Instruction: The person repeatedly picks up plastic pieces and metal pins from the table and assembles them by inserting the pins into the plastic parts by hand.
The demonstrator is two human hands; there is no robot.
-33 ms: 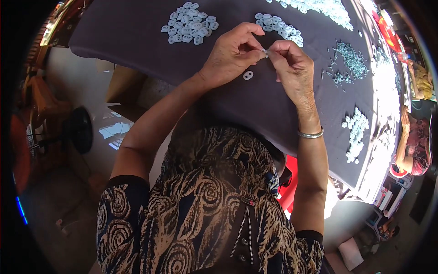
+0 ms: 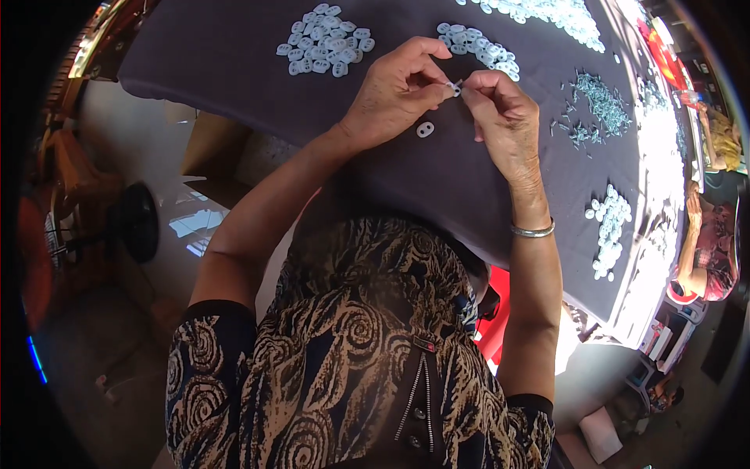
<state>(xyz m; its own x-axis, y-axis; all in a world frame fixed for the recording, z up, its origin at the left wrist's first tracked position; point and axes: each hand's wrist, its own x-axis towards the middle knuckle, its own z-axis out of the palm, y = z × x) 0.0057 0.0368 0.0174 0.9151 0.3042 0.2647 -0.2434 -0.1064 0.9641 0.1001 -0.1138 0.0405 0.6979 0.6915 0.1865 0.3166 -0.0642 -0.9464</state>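
My left hand (image 2: 400, 90) pinches a small white plastic piece (image 2: 456, 91) between thumb and fingertips, above the dark cloth. Close beside it on the right, my right hand (image 2: 504, 109) has thumb and forefinger pressed together. A thin dark sliver shows at the top of the white piece, too small to make out. What the right fingertips hold, if anything, is hidden. Just below my hands, a white oval piece with two holes (image 2: 425, 130) lies alone on the cloth. Beyond my fingers is a pile of similar white oval pieces (image 2: 478, 48).
The dark tablecloth (image 2: 375, 176) carries another pile of white ovals (image 2: 324, 41) at left, small metal screw-like pins (image 2: 600, 105) at right, small white parts (image 2: 609, 230) nearer me, and a large white heap (image 2: 547, 17) at the far edge. Another person's arm (image 2: 692, 234) is at far right.
My right hand has shifted slightly right, so a small gap opens between the two hands' fingertips. More of the white piece in my left fingers shows.
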